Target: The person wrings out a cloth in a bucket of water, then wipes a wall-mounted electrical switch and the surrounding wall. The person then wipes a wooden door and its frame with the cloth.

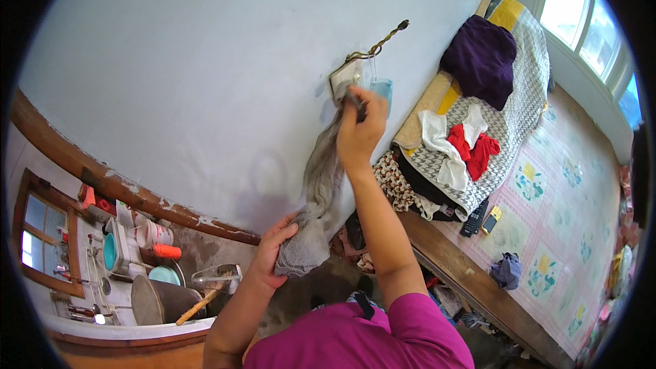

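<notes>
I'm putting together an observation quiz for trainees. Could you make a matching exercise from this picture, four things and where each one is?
Things:
1. grey cloth
2. dark purple cloth
3. small yellow device
4. crumpled blue cloth

Places:
A. beside the black remote
B. on the folded patterned blanket
C. near the brown wooden edge, apart from other cloths
D. held by the left hand and right hand

Pairs: 1-D, 2-B, 3-A, 4-C

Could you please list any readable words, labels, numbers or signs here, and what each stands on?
No text is legible.
White bucket: reddish marks, too small and blurred to read.
Black remote control: any button markings are too small.
Small yellow device: any markings are too small.
</notes>
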Demonstrator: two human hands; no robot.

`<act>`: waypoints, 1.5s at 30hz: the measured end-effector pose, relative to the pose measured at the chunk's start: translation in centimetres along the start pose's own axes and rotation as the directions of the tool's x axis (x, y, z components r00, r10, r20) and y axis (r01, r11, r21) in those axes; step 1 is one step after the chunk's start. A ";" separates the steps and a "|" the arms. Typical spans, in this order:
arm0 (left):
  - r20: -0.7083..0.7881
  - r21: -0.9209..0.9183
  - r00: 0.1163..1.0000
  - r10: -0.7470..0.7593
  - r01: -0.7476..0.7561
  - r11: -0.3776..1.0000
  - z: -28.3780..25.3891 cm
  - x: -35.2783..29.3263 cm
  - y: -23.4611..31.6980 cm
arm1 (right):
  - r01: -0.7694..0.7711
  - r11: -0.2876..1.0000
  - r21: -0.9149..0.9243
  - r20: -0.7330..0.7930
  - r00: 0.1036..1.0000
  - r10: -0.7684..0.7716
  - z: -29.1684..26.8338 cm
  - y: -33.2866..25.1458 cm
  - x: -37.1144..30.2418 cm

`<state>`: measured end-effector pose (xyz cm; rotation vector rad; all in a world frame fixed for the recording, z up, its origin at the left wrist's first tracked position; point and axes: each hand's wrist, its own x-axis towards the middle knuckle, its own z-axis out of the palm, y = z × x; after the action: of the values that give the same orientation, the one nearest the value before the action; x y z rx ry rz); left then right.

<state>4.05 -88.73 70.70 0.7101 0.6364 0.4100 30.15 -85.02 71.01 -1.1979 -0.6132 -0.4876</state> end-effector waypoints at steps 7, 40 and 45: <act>0.042 0.000 0.999 0.024 -0.024 1.000 0.7 0.2 0.3 | 0.023 0.975 -0.220 -0.036 0.999 -0.032 1.3 2.9 5.3; 0.034 0.019 0.999 0.002 -0.003 1.000 1.4 -0.1 -0.2 | -0.064 0.995 -0.080 -0.030 0.998 0.062 1.0 5.6 4.1; 0.075 0.039 0.997 -0.007 0.004 0.999 1.2 -0.2 -0.2 | -0.117 0.963 -0.242 0.016 0.992 0.125 -0.9 7.9 1.7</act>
<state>4.75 -89.52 71.30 0.7572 0.5761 0.3650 36.66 -83.53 66.34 -1.4668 -0.5134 -0.4489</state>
